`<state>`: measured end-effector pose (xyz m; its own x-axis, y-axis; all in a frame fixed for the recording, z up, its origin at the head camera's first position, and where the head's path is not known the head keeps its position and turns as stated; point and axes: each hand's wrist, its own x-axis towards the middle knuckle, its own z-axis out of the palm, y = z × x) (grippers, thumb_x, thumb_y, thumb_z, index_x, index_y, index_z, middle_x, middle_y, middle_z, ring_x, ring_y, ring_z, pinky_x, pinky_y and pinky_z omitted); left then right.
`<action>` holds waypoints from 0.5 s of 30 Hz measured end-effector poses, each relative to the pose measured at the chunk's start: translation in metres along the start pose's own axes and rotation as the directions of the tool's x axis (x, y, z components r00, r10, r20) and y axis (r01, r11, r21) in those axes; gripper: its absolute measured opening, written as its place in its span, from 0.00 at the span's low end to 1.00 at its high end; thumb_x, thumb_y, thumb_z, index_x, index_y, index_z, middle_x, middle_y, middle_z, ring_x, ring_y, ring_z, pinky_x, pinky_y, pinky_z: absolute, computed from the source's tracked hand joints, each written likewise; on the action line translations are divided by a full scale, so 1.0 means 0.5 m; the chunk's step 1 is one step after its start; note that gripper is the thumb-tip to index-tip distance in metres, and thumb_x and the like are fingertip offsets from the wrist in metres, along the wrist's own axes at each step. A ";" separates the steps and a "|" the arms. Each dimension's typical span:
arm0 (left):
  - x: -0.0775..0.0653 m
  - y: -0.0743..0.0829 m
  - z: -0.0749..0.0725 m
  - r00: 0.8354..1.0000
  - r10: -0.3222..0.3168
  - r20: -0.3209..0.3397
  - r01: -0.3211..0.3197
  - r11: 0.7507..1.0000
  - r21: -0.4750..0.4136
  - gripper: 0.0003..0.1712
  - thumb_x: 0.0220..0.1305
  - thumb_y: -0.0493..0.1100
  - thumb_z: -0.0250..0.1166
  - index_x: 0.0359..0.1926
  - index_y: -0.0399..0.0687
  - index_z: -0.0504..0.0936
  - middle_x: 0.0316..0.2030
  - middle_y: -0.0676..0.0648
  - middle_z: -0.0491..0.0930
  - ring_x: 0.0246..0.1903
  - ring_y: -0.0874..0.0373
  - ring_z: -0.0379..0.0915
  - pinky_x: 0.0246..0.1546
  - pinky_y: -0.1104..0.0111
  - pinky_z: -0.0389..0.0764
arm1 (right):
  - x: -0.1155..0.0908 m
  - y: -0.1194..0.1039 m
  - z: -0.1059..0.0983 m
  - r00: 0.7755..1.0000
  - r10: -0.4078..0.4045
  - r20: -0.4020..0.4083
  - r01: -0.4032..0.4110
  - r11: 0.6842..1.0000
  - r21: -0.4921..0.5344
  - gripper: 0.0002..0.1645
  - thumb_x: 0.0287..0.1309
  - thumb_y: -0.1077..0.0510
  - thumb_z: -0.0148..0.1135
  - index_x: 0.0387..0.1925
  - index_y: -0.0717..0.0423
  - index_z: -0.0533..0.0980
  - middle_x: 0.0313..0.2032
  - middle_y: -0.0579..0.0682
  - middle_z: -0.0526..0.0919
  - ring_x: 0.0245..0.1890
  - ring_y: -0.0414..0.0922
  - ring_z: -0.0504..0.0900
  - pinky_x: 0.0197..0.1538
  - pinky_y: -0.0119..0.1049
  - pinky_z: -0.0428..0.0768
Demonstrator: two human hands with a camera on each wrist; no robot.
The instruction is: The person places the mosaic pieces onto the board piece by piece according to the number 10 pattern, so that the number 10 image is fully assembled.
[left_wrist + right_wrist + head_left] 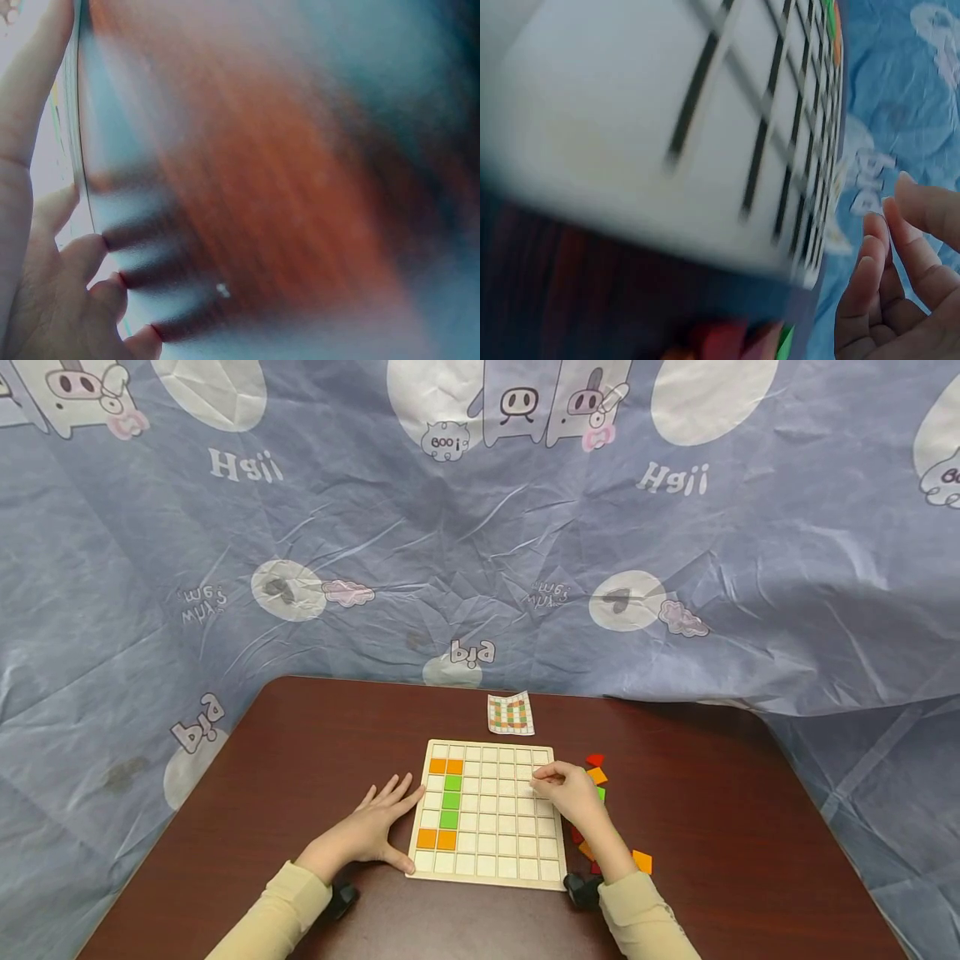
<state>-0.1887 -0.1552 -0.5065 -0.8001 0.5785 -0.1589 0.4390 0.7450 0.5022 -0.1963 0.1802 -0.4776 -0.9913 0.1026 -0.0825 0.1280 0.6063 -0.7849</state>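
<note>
A pale square board [486, 883] with a grid of cells lies on the table; orange tiles [426, 838] and green tiles [451, 800] fill some cells near its left side. My left hand [371, 827] is spread beside the board, with the thumb at the lower left corner and the index finger at the left edge. Over the board's right edge is my right hand [573, 793], its fingers loosely bent and thumb near the index fingertip. In the right wrist view, no tile shows between the fingertips of that hand [896, 277].
Loose tiles lie right of the board, among them a red tile [595, 760], an orange tile [642, 862] and a green tile [602, 793], partly behind the right arm. A small patterned card [510, 714] lies beyond the board. A printed cloth [465, 543] hangs behind the table [337, 718].
</note>
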 end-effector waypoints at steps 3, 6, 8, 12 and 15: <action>0.000 0.000 0.000 1.000 -0.005 0.004 0.005 1.000 -0.002 0.72 0.33 0.66 0.79 0.77 0.47 0.54 0.77 0.34 0.43 0.76 0.35 0.36 0.71 0.36 0.43 | 0.003 0.027 -0.023 1.000 0.022 -0.021 -0.023 0.999 -0.024 0.09 0.58 0.56 0.69 0.39 0.56 0.84 0.32 0.50 0.84 0.30 0.43 0.76 0.31 0.32 0.73; 0.000 0.000 0.001 1.000 -0.010 0.009 0.010 1.000 -0.005 0.72 0.33 0.66 0.79 0.77 0.47 0.54 0.77 0.34 0.43 0.76 0.35 0.35 0.71 0.36 0.42 | 0.003 0.052 -0.046 0.999 0.034 -0.043 -0.036 0.998 -0.054 0.10 0.58 0.55 0.69 0.39 0.57 0.84 0.32 0.51 0.85 0.31 0.44 0.77 0.32 0.33 0.74; 0.001 0.000 0.002 1.000 -0.012 0.011 0.012 1.000 -0.005 0.72 0.33 0.66 0.79 0.77 0.47 0.54 0.77 0.34 0.43 0.77 0.35 0.35 0.71 0.36 0.42 | 0.002 0.068 -0.061 0.997 0.040 -0.059 -0.044 0.996 -0.075 0.11 0.58 0.55 0.69 0.40 0.57 0.84 0.34 0.52 0.86 0.32 0.45 0.79 0.33 0.33 0.75; 0.002 -0.001 0.003 1.000 -0.014 0.010 0.014 1.000 0.002 0.72 0.33 0.66 0.79 0.77 0.47 0.54 0.77 0.34 0.43 0.77 0.35 0.35 0.71 0.36 0.43 | -0.001 0.094 -0.086 0.994 0.053 -0.095 -0.062 0.993 -0.100 0.13 0.57 0.56 0.69 0.41 0.60 0.84 0.37 0.56 0.87 0.35 0.48 0.81 0.36 0.34 0.77; 0.003 -0.002 0.003 1.000 -0.013 0.006 0.013 1.000 0.004 0.72 0.33 0.66 0.79 0.77 0.48 0.54 0.77 0.34 0.43 0.77 0.35 0.35 0.72 0.36 0.43 | -0.001 0.108 -0.100 0.992 0.064 -0.112 -0.076 0.991 -0.110 0.15 0.57 0.57 0.69 0.42 0.62 0.83 0.37 0.58 0.87 0.34 0.49 0.82 0.36 0.35 0.77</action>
<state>-0.1897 -0.1545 -0.5084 -0.8030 0.5709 -0.1708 0.4304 0.7538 0.4965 -0.1873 0.2520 -0.4893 -0.9715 0.2286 -0.0631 0.2057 0.6797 -0.7041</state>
